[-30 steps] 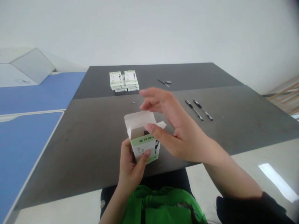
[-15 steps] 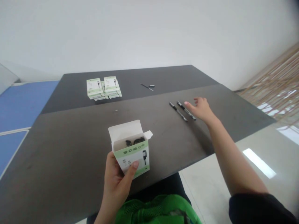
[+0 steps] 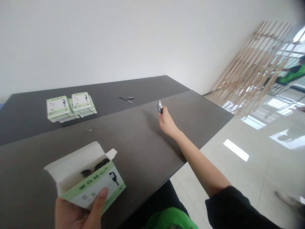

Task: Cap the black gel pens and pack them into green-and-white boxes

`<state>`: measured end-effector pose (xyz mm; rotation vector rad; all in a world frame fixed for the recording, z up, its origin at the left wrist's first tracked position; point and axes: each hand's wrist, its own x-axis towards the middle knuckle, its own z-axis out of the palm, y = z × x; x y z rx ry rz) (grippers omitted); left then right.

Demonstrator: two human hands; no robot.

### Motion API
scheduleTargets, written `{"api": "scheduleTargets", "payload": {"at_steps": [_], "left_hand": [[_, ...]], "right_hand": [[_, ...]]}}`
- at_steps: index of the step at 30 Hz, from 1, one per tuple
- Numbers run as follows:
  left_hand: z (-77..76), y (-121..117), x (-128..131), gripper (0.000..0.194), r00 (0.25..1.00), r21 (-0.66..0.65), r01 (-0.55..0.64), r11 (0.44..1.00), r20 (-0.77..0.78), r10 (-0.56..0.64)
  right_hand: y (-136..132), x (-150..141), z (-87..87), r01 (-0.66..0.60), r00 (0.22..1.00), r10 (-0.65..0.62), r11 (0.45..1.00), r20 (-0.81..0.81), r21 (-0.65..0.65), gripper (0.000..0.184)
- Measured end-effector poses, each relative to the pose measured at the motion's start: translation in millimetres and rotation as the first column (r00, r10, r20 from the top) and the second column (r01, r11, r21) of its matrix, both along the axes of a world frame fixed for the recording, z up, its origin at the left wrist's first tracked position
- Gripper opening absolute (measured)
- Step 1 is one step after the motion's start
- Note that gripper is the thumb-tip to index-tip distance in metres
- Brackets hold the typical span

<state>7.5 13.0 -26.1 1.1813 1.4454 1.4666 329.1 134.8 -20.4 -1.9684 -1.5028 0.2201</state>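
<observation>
My left hand (image 3: 81, 210) grips an open white and green cardboard box (image 3: 95, 194) at the lower left, thumb across its printed front. The box's white lid flap is folded back, and several dark pen ends (image 3: 95, 168) show inside. Held up over the middle of the table, my right hand (image 3: 166, 121) is closed around the pens (image 3: 159, 106). Their clear and black ends stick out past the fingers; the rest is hidden by the hand.
Stacks of flat green and white boxes (image 3: 69, 106) lie on the dark table (image 3: 133, 140), at the back left. Near the back lie a thin pen refill (image 3: 124, 99) and a pen cap (image 3: 130, 98). Wooden poles (image 3: 254, 60) lean by the wall; a person (image 3: 294, 74) is at far right.
My right hand has taken the two pens off the table and raised them. The view has turned right, and the box in my left hand sits nearer and more tilted.
</observation>
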Motion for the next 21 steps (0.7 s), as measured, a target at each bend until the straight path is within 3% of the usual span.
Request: {"api": "scheduleTargets", "payload": {"at_steps": [2,5,7,9,10,12,14,17,21], "left_hand": [[1.3,-3.2,4.0,0.043,0.999,-0.035,0.01,0.999,0.041,-0.009],[-0.2,-6.6,9.1,0.038,0.994,-0.029,0.053,0.998,0.092,-0.05],[-5.5,-6.6,8.6,0.037,0.988,-0.012,0.089,0.996,0.13,-0.087],[-12.8,-5.8,5.1,0.038,0.976,0.032,0.15,0.988,0.153,-0.153],[-16.2,-5.5,2.7,0.038,0.969,0.058,0.186,0.981,0.155,-0.193],[-21.2,-5.6,-2.0,0.036,0.951,0.096,0.263,0.96,0.142,-0.275],[-23.2,-6.7,-5.3,0.035,0.936,0.105,0.323,0.94,0.112,-0.334],[-22.1,-8.7,-7.3,0.036,0.922,0.117,0.372,0.921,0.066,-0.381],[-20.4,-9.8,-7.5,0.034,0.912,0.144,0.392,0.909,0.073,-0.404]], "right_hand": [[-7.2,-3.6,-3.6,-0.025,0.994,0.04,0.99,-0.104,0.138,0.036],[-12.2,-14.5,-1.2,-0.063,0.949,0.145,0.956,-0.278,0.285,0.022],[-17.7,-26.9,17.8,-0.099,0.895,0.25,0.919,-0.37,0.381,0.013],[-30.0,-46.0,51.2,-0.159,0.798,0.412,0.848,-0.439,0.506,0.013],[-38.4,-58.5,70.4,-0.218,0.625,0.602,0.746,-0.497,0.629,0.018],[-56.4,-88.7,105.0,-0.306,0.3,0.81,0.582,-0.504,0.754,0.018],[-69.8,-121.3,124.9,-0.406,0.118,0.854,0.508,-0.507,0.76,0.016],[-75.1,-159.7,122.3,-0.568,0.014,0.837,0.456,-0.547,0.685,0.019],[-72.2,-175.1,99.3,-0.655,0.018,0.802,0.461,-0.597,0.599,0.044]]}}
